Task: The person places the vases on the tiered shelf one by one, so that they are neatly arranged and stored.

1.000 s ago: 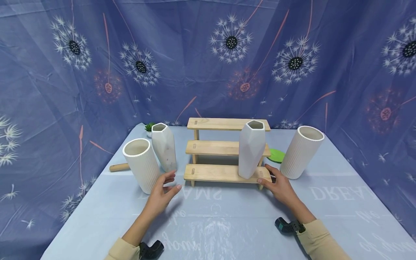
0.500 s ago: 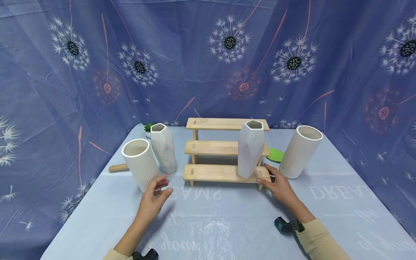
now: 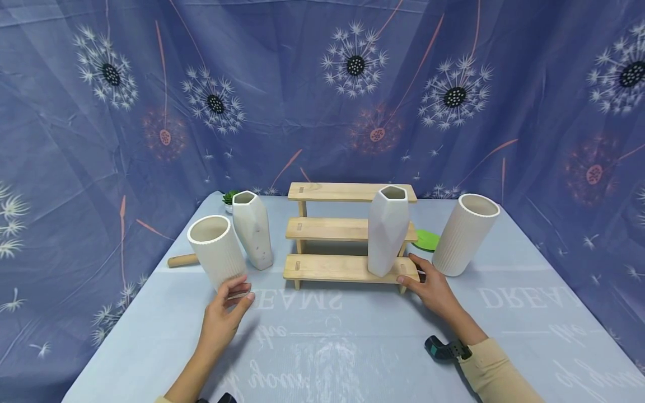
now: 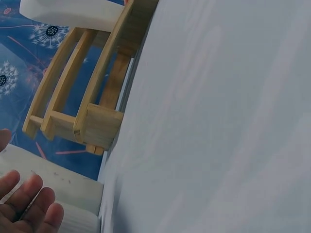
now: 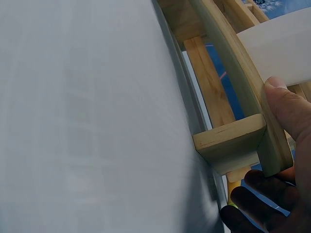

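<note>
A three-tier wooden display stand [image 3: 327, 267] stands mid-table, with a white faceted vase [image 3: 388, 232] upright on the right of its lowest step. My right hand [image 3: 430, 285] holds the right end of that step; in the right wrist view the thumb [image 5: 286, 104] lies on the board and the fingers reach past its end. A ribbed white vase [image 3: 216, 252] stands at the left, beside a speckled faceted vase [image 3: 253, 229]. My left hand [image 3: 221, 319] is in front of the ribbed vase, fingers loosely bent and overlapping its lower part, with a gap between thumb and fingers.
Another ribbed white vase [image 3: 466, 235] stands right of the stand, near a flat green object [image 3: 427, 240]. A wooden rod-like handle [image 3: 182, 260] pokes out behind the left ribbed vase. A small potted plant [image 3: 229, 198] sits at the back left, before the patterned blue curtain [image 3: 282, 84].
My left hand has drawn left and toward me, from in front of the speckled vase to the left ribbed vase's base. My right hand stays at the stand's end.
</note>
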Motion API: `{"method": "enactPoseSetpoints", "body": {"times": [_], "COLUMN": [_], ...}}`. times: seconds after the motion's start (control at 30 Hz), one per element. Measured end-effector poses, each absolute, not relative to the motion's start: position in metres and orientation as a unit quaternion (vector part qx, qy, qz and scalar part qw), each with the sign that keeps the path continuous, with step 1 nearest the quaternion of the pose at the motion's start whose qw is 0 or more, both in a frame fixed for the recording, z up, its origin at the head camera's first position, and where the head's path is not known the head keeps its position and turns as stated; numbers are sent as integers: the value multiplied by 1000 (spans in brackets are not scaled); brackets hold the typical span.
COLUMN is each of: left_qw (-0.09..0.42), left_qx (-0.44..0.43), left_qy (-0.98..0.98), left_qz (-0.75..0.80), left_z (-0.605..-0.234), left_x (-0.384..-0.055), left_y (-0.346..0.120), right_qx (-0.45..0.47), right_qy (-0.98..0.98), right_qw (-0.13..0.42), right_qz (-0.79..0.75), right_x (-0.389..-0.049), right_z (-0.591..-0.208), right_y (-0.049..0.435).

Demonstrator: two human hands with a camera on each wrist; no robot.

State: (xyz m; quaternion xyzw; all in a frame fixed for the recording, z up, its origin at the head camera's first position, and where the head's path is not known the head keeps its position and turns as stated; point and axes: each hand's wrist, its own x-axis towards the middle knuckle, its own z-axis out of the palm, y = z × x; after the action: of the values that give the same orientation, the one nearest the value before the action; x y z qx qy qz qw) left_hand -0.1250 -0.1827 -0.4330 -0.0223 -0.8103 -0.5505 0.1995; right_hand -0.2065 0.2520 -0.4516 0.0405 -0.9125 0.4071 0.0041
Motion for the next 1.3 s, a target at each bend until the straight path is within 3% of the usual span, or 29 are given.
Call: {"method": "enactPoseSetpoints", "body": {"times": [0.5,1.0,1.3], "left_qw": [270,326,337], "left_qx": [27,18,52], "left_qy": [-791,-794,-781], "left_qz": [-548,-513,-523], "left_z": [-419,-432,-421], "left_x": [-114,-119,-118], "left_y": [-187,-211,-211], "right_qx": [40,47,48], "right_qy": [-912,-912,-910], "right_qw": [7,10,12], "right_qz": [408,406,411], "right_x": [-207,-207,-206], "right_z": [-453,-452,-453], "right_y": [251,252,252]}}
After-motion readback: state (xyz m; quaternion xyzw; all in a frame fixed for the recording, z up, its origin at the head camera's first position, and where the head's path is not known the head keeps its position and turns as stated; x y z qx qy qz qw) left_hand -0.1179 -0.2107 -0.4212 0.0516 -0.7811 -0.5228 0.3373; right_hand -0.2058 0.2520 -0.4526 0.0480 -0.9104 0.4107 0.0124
